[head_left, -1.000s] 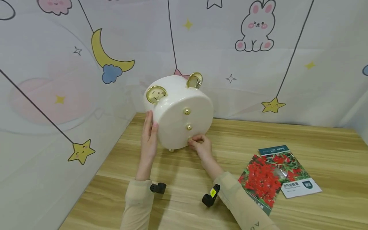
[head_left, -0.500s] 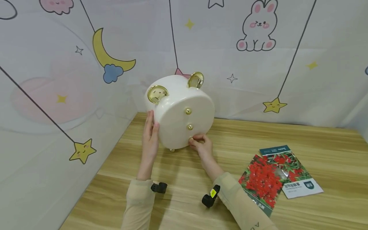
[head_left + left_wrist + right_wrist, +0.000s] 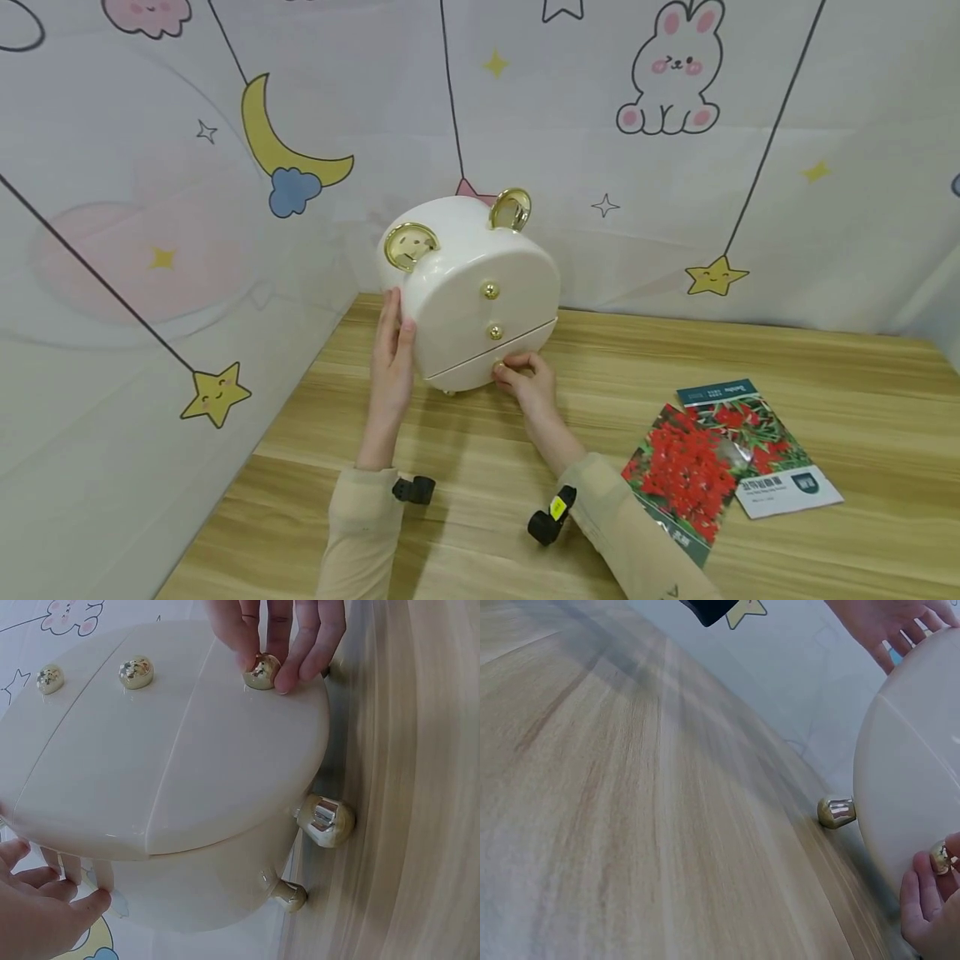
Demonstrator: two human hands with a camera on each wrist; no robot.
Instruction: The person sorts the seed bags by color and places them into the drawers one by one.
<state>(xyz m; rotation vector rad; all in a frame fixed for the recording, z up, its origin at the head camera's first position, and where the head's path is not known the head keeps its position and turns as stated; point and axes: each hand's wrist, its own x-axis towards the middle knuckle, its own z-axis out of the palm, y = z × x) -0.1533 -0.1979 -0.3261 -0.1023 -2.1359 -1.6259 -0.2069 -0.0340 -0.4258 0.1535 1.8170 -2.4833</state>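
Observation:
A rounded white storage box [image 3: 465, 271] with gold ears [image 3: 411, 247] and short gold feet [image 3: 327, 821] stands on the table, its front carrying a column of gold knobs. My right hand [image 3: 529, 385] pinches the lowest knob [image 3: 260, 673] between thumb and fingers. A thin dark seam runs along the top of the bottom drawer [image 3: 459, 372], which sits slightly out from the front. Against the box's left side rests my left hand [image 3: 392, 367], fingers fairly straight; the left wrist view has its fingertips touching the side wall. The drawer's inside is hidden.
Two leaflets with red flowers, one leaflet [image 3: 678, 471] overlapping the other leaflet [image 3: 787, 458], lie on the wooden table [image 3: 480, 517] to the right. A cloth backdrop [image 3: 577, 117] with cartoon prints rises close behind the box and along the left.
A seam has appeared above the bottom drawer, which has come out slightly with my right hand on its knob. My left hand has stayed at the box's side.

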